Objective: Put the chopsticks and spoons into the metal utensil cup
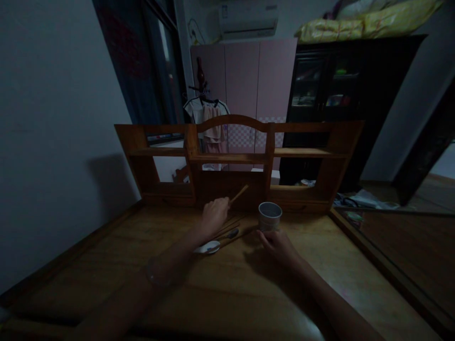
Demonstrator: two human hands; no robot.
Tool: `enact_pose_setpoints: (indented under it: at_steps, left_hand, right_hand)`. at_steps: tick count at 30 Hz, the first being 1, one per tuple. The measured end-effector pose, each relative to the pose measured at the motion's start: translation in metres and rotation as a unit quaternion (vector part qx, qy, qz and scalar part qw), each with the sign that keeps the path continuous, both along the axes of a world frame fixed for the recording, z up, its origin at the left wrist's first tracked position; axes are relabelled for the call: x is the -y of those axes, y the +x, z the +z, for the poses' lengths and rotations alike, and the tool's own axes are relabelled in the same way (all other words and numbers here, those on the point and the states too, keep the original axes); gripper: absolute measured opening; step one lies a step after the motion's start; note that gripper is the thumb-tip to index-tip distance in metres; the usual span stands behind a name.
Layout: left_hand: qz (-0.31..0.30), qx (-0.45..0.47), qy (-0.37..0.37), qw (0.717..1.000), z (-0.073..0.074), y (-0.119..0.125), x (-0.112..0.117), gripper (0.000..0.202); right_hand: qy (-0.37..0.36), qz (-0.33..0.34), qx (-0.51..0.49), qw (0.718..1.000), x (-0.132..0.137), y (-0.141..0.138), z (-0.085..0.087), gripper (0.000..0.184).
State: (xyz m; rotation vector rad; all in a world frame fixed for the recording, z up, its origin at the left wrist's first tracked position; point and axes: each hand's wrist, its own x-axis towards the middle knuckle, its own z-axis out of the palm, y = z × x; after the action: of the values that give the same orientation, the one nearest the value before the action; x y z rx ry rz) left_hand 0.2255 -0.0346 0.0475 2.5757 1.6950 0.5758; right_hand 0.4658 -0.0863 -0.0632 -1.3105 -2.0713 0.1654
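Note:
My left hand is closed around a wooden chopstick that sticks up and to the right from my fist, above the wooden desk. Under that hand lie more chopsticks, a metal spoon and a white spoon. My right hand rests on the desk just in front of a small grey cup, fingertips touching its base; the fingers are curled. The cup stands upright, its inside dark.
A wooden shelf unit stands along the desk's far edge. A grey wall runs along the left. Behind are a pink wardrobe, hanging clothes and a dark cabinet. Floor clutter lies to the right.

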Motion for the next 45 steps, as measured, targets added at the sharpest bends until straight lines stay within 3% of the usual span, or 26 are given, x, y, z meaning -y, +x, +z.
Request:
enact_pose_setpoints:
  at_steps: [2,4,7,10,12,23,30,38,42,45]
  left_hand:
    - [-0.029,0.065,0.016,0.997,0.012,0.001,0.003,0.021]
    - [-0.104,0.223,-0.011,0.969,0.008,0.006,0.005,0.019]
    - [-0.166,0.391,-0.088,0.901,-0.022,0.016,0.008,0.023]
    - [-0.187,0.439,-0.125,0.87,-0.055,0.023,0.012,0.021]
    - [-0.209,0.451,-0.124,0.859,-0.067,0.023,0.014,0.019]
    - [-0.199,0.436,-0.114,0.87,-0.098,0.019,0.014,0.016]
    - [-0.22,0.42,-0.127,0.871,-0.093,0.012,0.021,0.017]
    - [-0.241,0.405,-0.13,0.872,-0.095,0.014,0.023,0.02]
    - [-0.234,0.373,-0.133,0.888,-0.098,0.014,0.028,0.017]
    - [-0.242,0.371,-0.149,0.884,-0.101,0.016,0.032,0.016]
  right_hand:
    - [-0.003,0.004,0.0,1.0,0.001,-0.002,0.001,0.052]
    - [-0.003,0.011,-0.007,1.0,0.003,-0.004,0.004,0.048]
    - [0.01,0.029,-0.049,0.998,0.009,-0.009,0.012,0.034]
    - [0.009,0.064,-0.093,0.994,0.014,-0.016,0.018,0.024]
    - [0.002,0.087,-0.103,0.991,0.015,-0.02,0.019,0.022]
    - [0.009,0.095,-0.101,0.99,0.003,-0.033,0.0,0.018]
    - [0.025,0.046,-0.185,0.981,0.008,-0.041,0.008,0.023]
    - [0.055,0.057,-0.157,0.984,0.004,-0.039,0.003,0.027]
    - [0.049,0.062,-0.164,0.983,0.011,-0.042,0.015,0.022]
    - [0.03,0.063,-0.19,0.979,0.017,-0.041,0.028,0.019]
